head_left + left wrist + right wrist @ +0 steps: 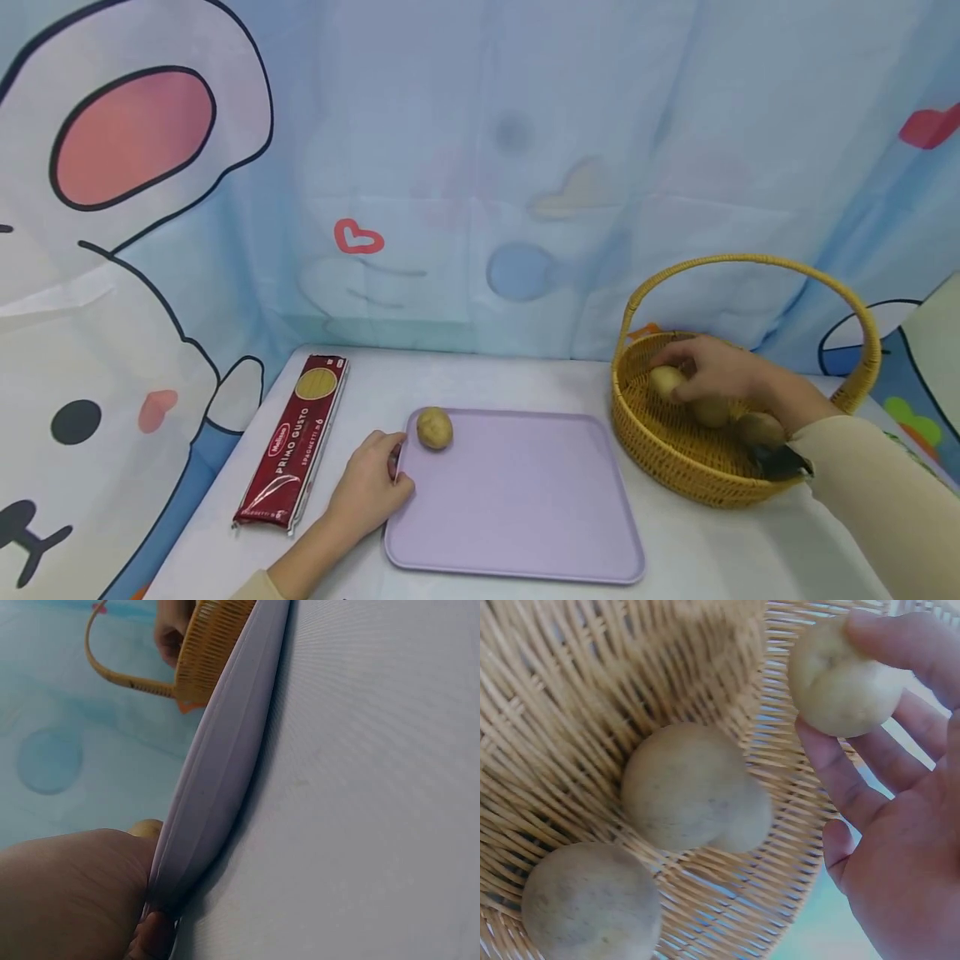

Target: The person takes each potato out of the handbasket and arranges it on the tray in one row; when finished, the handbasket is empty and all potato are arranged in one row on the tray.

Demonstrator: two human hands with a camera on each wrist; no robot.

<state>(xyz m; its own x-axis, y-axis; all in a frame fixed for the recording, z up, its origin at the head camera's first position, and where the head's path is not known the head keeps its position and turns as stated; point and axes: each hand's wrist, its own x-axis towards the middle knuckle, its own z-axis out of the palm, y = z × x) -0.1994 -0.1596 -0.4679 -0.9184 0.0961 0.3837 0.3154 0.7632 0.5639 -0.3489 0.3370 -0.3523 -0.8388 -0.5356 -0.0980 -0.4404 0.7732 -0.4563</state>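
My right hand [716,368] reaches into a yellow wicker basket [678,483] and pinches a potato [845,679] between thumb and fingers. Other potatoes lie in the basket, among them a round one [682,784] and another [592,904] lower in the right wrist view. The left hand [372,483] grips the left rim of a lilac tray [517,500], its thumb over the edge. In the left wrist view the tray [217,765] appears edge-on beside that hand. A single potato [435,427] sits in the tray's far left corner, close to the left fingers.
A dark red spaghetti packet [296,442] lies on the white table left of the tray. The basket's tall arched handle [750,260] rises beside the right forearm. Behind the table hangs a blue printed curtain [465,167]. Something dark [780,461] lies in the basket's near right side.
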